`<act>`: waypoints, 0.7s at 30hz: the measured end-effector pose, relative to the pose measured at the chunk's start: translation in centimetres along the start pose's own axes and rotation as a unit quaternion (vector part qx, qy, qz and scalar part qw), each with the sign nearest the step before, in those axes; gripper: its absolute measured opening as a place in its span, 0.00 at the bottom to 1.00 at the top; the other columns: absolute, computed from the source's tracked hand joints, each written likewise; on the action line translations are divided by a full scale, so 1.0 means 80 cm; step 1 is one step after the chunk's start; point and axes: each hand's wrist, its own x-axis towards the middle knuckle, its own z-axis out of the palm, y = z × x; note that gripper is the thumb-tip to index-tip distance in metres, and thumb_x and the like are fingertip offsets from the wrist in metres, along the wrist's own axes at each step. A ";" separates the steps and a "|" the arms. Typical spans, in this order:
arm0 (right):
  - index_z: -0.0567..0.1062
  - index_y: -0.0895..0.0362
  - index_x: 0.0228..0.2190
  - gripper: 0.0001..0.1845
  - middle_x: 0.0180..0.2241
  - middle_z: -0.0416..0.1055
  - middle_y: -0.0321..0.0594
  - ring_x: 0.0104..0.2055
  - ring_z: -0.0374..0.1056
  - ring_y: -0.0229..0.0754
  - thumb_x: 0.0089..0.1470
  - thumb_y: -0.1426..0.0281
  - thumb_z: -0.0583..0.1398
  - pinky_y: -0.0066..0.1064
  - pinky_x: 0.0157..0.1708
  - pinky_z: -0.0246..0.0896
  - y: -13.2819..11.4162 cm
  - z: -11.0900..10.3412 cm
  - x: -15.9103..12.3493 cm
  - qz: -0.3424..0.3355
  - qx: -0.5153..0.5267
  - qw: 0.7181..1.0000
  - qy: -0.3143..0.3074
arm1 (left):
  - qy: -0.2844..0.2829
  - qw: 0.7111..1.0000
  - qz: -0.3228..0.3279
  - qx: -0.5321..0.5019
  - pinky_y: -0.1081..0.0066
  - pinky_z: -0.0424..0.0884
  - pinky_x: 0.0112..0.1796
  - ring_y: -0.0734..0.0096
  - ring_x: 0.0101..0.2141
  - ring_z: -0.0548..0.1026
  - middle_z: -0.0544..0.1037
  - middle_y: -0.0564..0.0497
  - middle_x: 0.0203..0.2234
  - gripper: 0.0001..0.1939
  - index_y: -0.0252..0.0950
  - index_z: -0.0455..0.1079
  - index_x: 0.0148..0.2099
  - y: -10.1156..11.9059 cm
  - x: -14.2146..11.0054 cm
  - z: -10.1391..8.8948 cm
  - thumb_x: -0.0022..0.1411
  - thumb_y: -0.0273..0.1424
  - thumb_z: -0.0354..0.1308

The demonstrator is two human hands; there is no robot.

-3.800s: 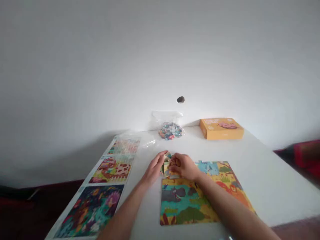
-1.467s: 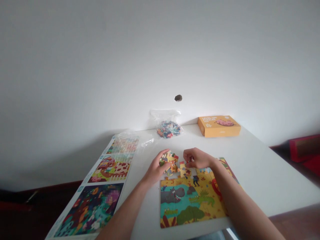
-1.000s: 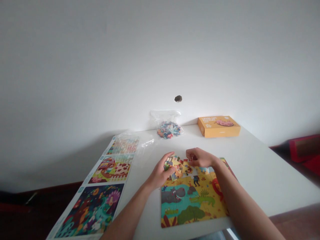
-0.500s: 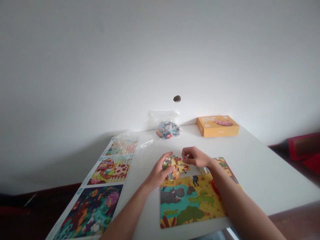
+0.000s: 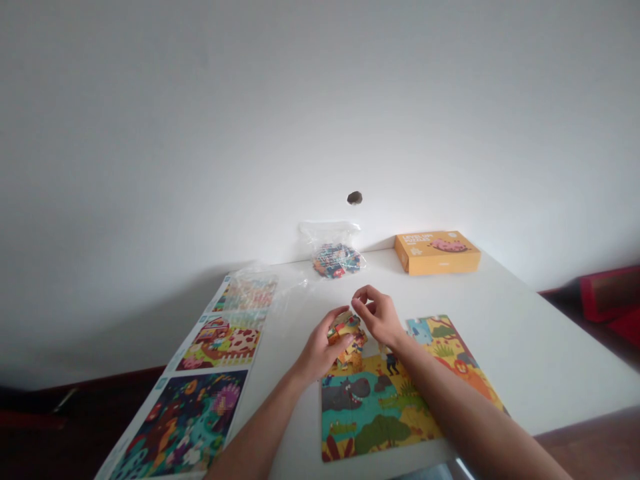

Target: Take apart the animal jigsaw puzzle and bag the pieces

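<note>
"Where are the loose puzzle pieces?"

"Bunched in the left hand, by the far-left corner of the part-built puzzle. Its fingers grip them, thumb on top."

"And the right hand?"

"Just beside them, fingers curled. I can't tell whether they pinch a piece."

"What might go wrong?"

"The bunch looks uneven, so a loosened thumb could let some slide out. The right forearm also crosses the puzzle; if it drops and drags, joined parts could shift."

"Anything further out?"

"The picture sheet lies to the left on the white surface, clear plastic over its far end. Beyond the hands sits a bag of pieces, the yellow box to its right. If that bag spilled, sets might mix."
</note>
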 end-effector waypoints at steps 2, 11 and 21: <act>0.68 0.56 0.30 0.16 0.22 0.59 0.31 0.21 0.54 0.32 0.60 0.56 0.56 0.25 0.21 0.49 0.001 0.007 -0.003 0.007 0.080 0.993 0.086 | 0.000 1.000 0.001 0.009 0.61 0.69 0.55 0.54 0.56 0.71 0.70 0.42 0.59 0.29 0.39 0.60 0.63 0.000 -0.001 0.002 0.62 0.36 0.62; 0.67 0.56 0.24 0.20 0.16 0.55 0.28 0.20 0.51 0.34 0.62 0.56 0.53 0.26 0.22 0.49 0.002 0.042 -0.015 0.019 0.133 0.964 0.231 | -0.019 0.995 0.060 0.082 0.58 0.69 0.55 0.51 0.55 0.72 0.71 0.40 0.57 0.42 0.39 0.60 0.63 -0.007 -0.004 0.010 0.48 0.32 0.73; 0.77 0.55 0.43 0.14 0.44 0.73 0.46 0.48 0.68 0.48 0.58 0.64 0.57 0.41 0.52 0.58 -0.036 -0.035 0.004 -0.058 -0.223 0.972 -0.051 | 0.059 0.996 0.036 0.047 0.63 0.72 0.52 0.61 0.49 0.76 0.73 0.44 0.54 0.30 0.39 0.61 0.61 -0.005 0.002 0.009 0.58 0.29 0.63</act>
